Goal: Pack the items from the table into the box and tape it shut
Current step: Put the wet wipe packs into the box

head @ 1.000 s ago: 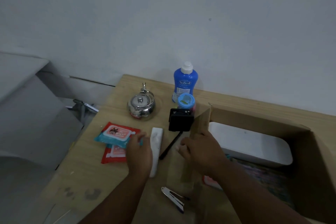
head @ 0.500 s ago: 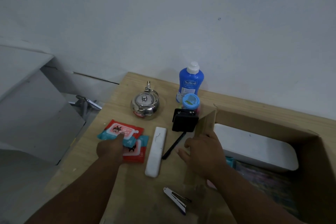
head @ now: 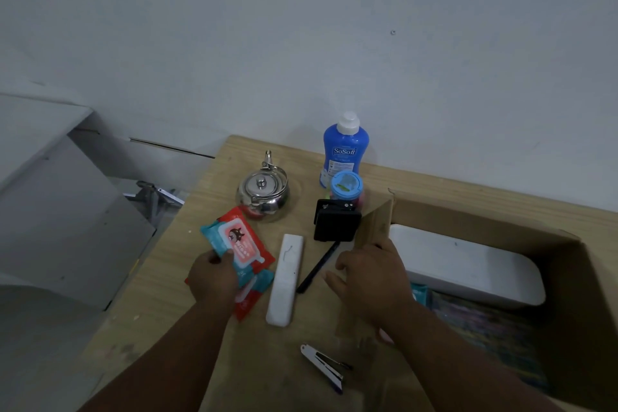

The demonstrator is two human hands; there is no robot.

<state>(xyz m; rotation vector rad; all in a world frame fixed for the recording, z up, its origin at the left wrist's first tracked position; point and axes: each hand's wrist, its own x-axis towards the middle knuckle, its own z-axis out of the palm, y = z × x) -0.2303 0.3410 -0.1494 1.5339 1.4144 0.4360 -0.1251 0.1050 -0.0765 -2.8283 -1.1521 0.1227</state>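
A wipes packet point(head: 234, 239) was gripped at its near edge by the left hand point(head: 212, 278) and tilted up over a second packet point(head: 250, 298) on the table point(head: 267, 371). The flap point(head: 376, 226) of the box point(head: 568, 278) was held by the right hand point(head: 368, 281). A white remote point(head: 286, 278) and a black pen point(head: 317, 269) were laid between the hands. A white tub point(head: 468, 264) was seen inside the box.
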